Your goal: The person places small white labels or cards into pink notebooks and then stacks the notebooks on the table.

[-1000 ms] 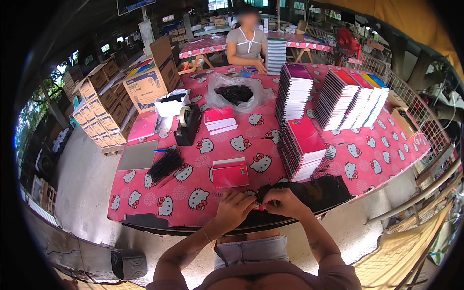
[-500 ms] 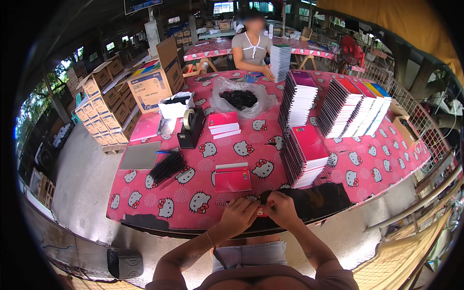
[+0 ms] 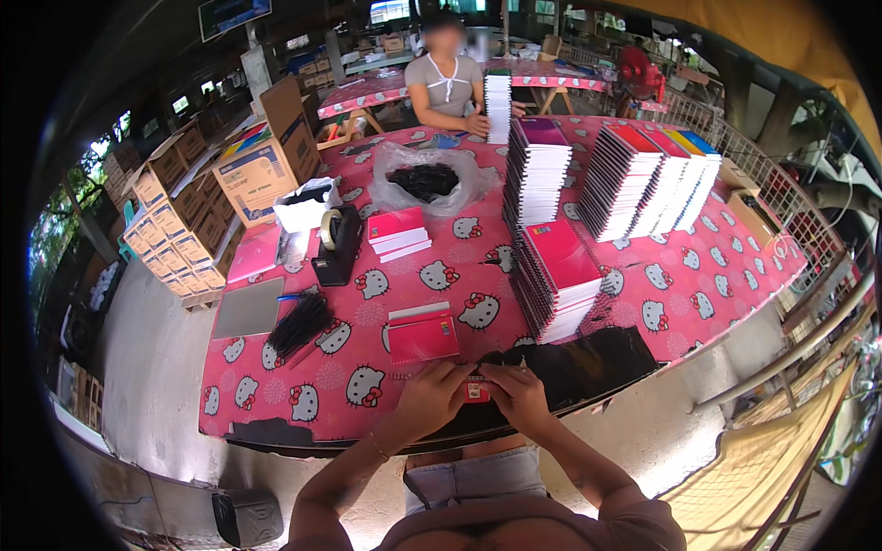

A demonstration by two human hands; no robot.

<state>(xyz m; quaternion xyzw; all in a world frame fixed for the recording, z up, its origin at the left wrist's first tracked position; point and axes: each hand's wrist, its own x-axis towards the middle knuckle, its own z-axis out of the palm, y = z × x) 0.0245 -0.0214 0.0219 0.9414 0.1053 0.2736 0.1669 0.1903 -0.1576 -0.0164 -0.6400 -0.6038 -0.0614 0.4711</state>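
Observation:
At the table's near edge, my left hand (image 3: 430, 397) and my right hand (image 3: 517, 395) are closed, fingertips nearly meeting over the edge of a small red-covered notebook (image 3: 475, 393). Most of this notebook is hidden by my hands. A dark line along its upper edge looks like a spiral binding, too small to make out fully. Just beyond my left hand lies a stack of pink-red covered pages (image 3: 423, 338). A tall stack of red spiral notebooks (image 3: 562, 275) stands beyond my right hand. Black spiral coils (image 3: 300, 326) lie in a bundle to the left.
On the patterned pink tablecloth (image 3: 367, 381) stand a tape dispenser (image 3: 337, 246), a plastic bag of black coils (image 3: 432, 184), a purple-topped notebook stack (image 3: 537, 174) and several other stacks (image 3: 629, 184). Cardboard boxes (image 3: 257, 179) are at left. A person (image 3: 447, 87) handles notebooks across the table.
My hands have shifted slightly, and more of the red notebook shows between them. The view has turned a little. Across the table, the person's hands have shifted around the upright notebook stack.

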